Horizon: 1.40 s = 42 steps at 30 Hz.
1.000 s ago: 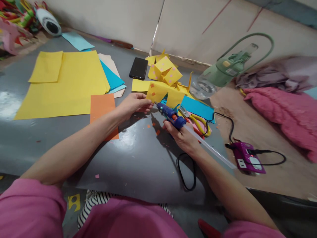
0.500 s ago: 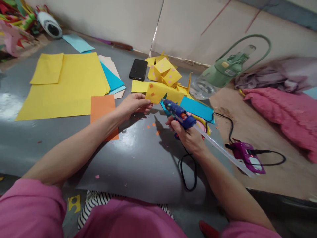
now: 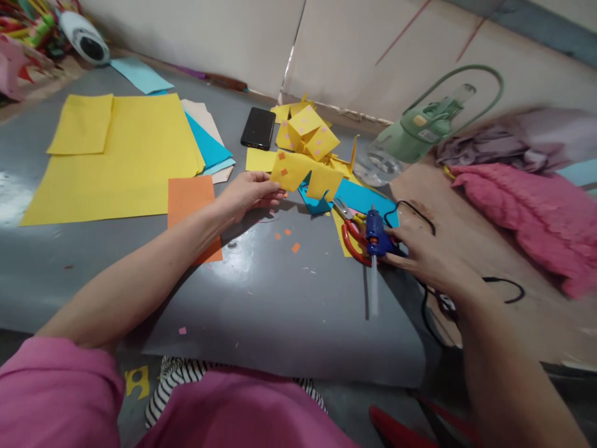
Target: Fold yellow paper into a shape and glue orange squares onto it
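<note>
My left hand [image 3: 252, 191] pinches the left end of a yellow paper strip [image 3: 290, 173]. It carries small orange squares, and a notch is cut in its lower edge. On the right, my right hand [image 3: 422, 254] has its fingers at the handle of a blue glue gun [image 3: 374, 231], which points away from me. A clear glue stick [image 3: 374, 292] sticks out of its back end. Red-handled scissors [image 3: 353, 235] lie just beside the gun, partly covered by it. Small orange paper squares [image 3: 295, 247] are scattered on the grey table between my hands.
Large yellow sheets [image 3: 116, 186] and an orange sheet [image 3: 190, 196] lie to the left. Behind the strip are a black phone [image 3: 258, 128] and folded yellow paper shapes [image 3: 310, 132]. A green-topped bottle [image 3: 415, 134] and pink cloth [image 3: 517, 211] stand at right. A black cord [image 3: 415, 214] trails near my right hand.
My right hand has moved the glue gun right and down, away from the yellow strip, and turned it to point straight ahead. The scissors now show. My left hand still holds the strip.
</note>
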Available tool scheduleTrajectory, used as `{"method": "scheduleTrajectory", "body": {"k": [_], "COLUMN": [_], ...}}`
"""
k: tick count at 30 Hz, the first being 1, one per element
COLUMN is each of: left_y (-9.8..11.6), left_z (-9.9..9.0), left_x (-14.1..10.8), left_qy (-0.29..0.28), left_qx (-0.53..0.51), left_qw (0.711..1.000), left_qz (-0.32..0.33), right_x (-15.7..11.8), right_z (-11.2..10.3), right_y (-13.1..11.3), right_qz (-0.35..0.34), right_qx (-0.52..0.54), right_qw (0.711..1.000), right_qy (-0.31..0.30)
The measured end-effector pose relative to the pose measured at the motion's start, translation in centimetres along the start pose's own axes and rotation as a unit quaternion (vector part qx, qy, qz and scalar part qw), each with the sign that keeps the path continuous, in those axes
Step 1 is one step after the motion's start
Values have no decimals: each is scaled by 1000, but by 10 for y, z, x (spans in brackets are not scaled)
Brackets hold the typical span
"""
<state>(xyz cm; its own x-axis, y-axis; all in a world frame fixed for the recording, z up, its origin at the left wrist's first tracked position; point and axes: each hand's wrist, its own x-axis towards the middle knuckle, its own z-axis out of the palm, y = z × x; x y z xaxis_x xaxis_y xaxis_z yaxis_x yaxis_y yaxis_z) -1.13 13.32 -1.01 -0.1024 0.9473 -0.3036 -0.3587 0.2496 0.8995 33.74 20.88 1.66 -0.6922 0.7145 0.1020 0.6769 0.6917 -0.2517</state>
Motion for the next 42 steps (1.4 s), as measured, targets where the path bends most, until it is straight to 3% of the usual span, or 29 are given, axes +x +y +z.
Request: {"method": "scheduleTrajectory", "body": {"k": [4, 7, 11, 15, 18, 21, 25, 34, 42], "left_y": [0, 1, 4, 5, 5, 5, 6, 8, 6], "left_z": [-1, -1, 1, 1, 0, -1, -1, 0, -1], "left_x": [0, 0, -2, -2, -1, 1, 1, 1, 2], "left_qy": [-2, 2, 17, 13, 18, 35, 33, 34, 32], "left_qx": [9, 8, 6, -1, -1, -4, -15, -6, -12], "left_qw": [1000, 1000, 1000, 1000, 999, 999, 999, 999, 999], "left_qz": [2, 7, 3, 13, 28, 29, 23, 20, 28], "right_x": [-4, -2, 5, 25, 44, 60, 73, 78, 90], "right_z": [-7, -18, -20, 10, 34, 45, 43, 45, 52], "right_y": [11, 3, -43, -99, -121, -127, -130, -145, -156], "right_qz": [-5, -28, -58, -126, -109, -87, -58, -38, -29], "right_qx": [-73, -129, -141, -48, -13, 23, 48, 85, 47], "right_qw": [993, 986, 987, 985, 985, 985, 988, 985, 978], "right_qy": [-97, -100, -44, -108, -131, -145, -133, -142, -200]}}
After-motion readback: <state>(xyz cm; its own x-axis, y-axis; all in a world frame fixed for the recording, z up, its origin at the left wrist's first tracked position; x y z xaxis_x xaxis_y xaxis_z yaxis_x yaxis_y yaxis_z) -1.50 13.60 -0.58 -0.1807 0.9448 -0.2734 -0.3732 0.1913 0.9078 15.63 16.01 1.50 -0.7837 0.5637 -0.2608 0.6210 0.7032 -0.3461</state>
